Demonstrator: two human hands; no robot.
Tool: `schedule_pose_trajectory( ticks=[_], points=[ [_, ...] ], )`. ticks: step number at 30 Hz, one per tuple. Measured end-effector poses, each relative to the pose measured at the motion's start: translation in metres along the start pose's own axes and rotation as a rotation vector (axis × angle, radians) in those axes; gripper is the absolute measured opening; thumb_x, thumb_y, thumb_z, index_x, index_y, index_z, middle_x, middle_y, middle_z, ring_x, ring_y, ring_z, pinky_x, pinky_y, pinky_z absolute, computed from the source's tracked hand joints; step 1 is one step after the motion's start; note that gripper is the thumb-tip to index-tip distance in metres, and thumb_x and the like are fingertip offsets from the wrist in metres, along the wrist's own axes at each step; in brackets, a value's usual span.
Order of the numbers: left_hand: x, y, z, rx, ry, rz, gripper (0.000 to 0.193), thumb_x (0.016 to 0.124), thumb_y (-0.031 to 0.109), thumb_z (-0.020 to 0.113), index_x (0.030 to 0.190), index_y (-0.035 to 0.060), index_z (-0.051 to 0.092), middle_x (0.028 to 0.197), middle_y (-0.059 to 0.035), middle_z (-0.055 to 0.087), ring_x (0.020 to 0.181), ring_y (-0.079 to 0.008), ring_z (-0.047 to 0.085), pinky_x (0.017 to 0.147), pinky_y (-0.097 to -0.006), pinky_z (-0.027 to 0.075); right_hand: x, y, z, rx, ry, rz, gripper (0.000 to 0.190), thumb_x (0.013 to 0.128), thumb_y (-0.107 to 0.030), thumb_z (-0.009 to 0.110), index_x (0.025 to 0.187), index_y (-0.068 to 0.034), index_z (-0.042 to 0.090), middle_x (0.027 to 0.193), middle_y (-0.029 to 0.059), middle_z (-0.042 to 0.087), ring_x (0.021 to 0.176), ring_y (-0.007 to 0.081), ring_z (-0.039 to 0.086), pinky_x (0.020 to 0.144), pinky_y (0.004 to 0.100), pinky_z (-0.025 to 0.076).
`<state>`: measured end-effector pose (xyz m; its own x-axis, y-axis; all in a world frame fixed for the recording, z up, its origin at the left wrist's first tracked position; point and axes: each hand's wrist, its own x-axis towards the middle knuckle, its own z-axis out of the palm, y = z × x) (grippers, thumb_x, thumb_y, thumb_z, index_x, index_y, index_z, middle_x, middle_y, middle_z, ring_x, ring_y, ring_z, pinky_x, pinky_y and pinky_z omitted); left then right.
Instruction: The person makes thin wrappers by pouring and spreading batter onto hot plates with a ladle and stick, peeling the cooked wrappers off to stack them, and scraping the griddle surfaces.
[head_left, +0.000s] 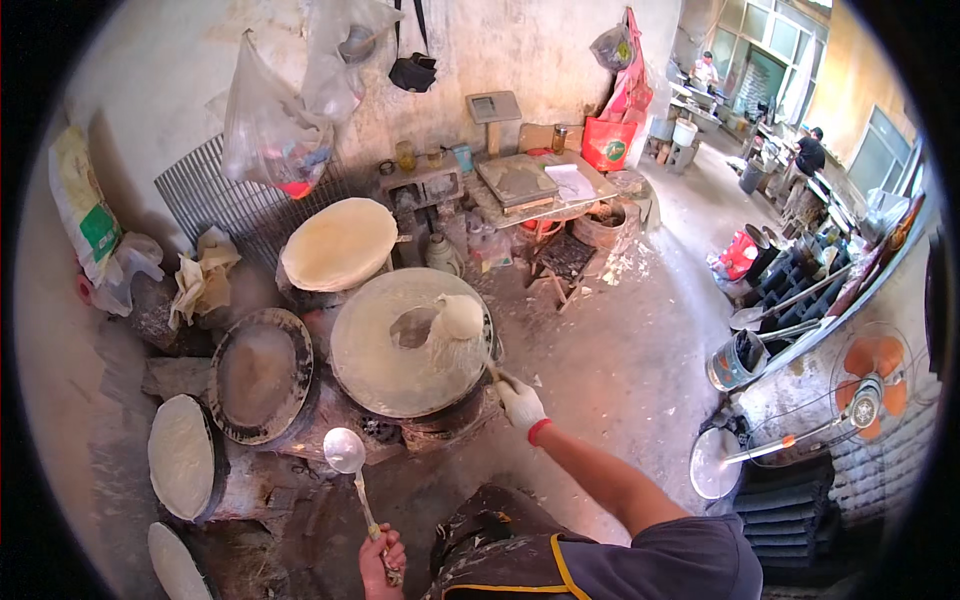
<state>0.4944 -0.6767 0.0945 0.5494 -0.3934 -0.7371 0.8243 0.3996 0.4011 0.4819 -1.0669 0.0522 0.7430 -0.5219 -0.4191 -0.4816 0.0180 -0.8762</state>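
My left hand, bare, grips the handle of a ladle, its bowl raised toward the round pans. A white glove with a red cuff covers my right hand, which is closed around a short handle at the near right rim of a large round griddle. Whatever the handle's far end is, pale batter hides it. The griddle has a thin pale coating, with a darker, uneven patch near its middle. Right of that patch sits a thick lump of batter or dough, with stringy smears below it.
Left of the griddle stands a steaming round pan. A pale-coated round pan is nearer me; another pale disc leans behind. A low stool stands beyond, before a platform scale. A fan and bucket are at right.
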Motion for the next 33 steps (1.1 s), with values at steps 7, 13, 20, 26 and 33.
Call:
schedule_pose_trajectory(
  ticks=[7, 13, 20, 26, 33],
  points=[
    [0.022, 0.031, -0.01, -0.025, -0.231, -0.048, 0.009, 0.096, 0.011, 0.044, 0.099, 0.0065, 0.052, 0.064, -0.0032, 0.041, 0.039, -0.008, 0.033, 0.034, -0.0223, 0.029, 0.027, 0.005, 0.036, 0.255, 0.245, 0.035, 0.04, 0.091, -0.022, 0.052, 0.125, -0.002, 0.057, 0.085, 0.005, 0.066, 0.068, 0.0107, 0.055, 0.063, 0.0264, 0.046],
    [0.019, 0.032, 0.02, 0.008, -0.248, -0.061, 0.01, 0.098, 0.013, 0.042, 0.095, 0.0069, 0.05, 0.063, -0.0017, 0.039, 0.039, -0.0067, 0.032, 0.033, -0.0217, 0.029, 0.069, 0.033, 0.039, -0.054, 0.408, -0.23, 0.042, 0.089, -0.031, 0.052, 0.122, -0.006, 0.059, 0.102, 0.0188, 0.067, 0.09, 0.0291, 0.066, 0.08, 0.034, 0.049],
    [0.022, 0.017, 0.035, -0.058, -0.244, -0.045, 0.01, 0.098, 0.015, 0.043, 0.095, 0.0072, 0.05, 0.063, -0.0016, 0.039, 0.038, -0.0072, 0.033, 0.033, -0.0221, 0.029, 0.081, -0.023, -0.02, -0.187, 0.206, -0.164, 0.04, 0.087, -0.03, 0.053, 0.119, -0.008, 0.061, 0.106, 0.0203, 0.065, 0.101, 0.0334, 0.063, 0.087, 0.0362, 0.048],
    [0.021, -0.011, 0.054, -0.019, -0.178, -0.006, 0.01, 0.098, 0.014, 0.043, 0.095, 0.0081, 0.05, 0.062, -0.0012, 0.039, 0.039, -0.0079, 0.033, 0.033, -0.0233, 0.029, 0.12, -0.041, -0.037, -0.491, -0.003, -0.428, 0.037, 0.087, -0.031, 0.051, 0.117, -0.013, 0.063, 0.103, 0.0198, 0.065, 0.097, 0.033, 0.063, 0.083, 0.0385, 0.049],
    [0.014, -0.033, 0.068, 0.001, -0.022, -0.059, 0.022, 0.099, 0.023, 0.04, 0.08, 0.0113, 0.044, 0.057, 0.0004, 0.032, 0.038, -0.0095, 0.025, 0.032, -0.0254, 0.023, 0.125, -0.03, -0.04, -0.451, -0.096, -0.357, 0.038, 0.087, -0.029, 0.055, 0.119, -0.012, 0.062, 0.104, 0.0188, 0.066, 0.096, 0.0291, 0.065, 0.084, 0.0343, 0.049]
  ],
)
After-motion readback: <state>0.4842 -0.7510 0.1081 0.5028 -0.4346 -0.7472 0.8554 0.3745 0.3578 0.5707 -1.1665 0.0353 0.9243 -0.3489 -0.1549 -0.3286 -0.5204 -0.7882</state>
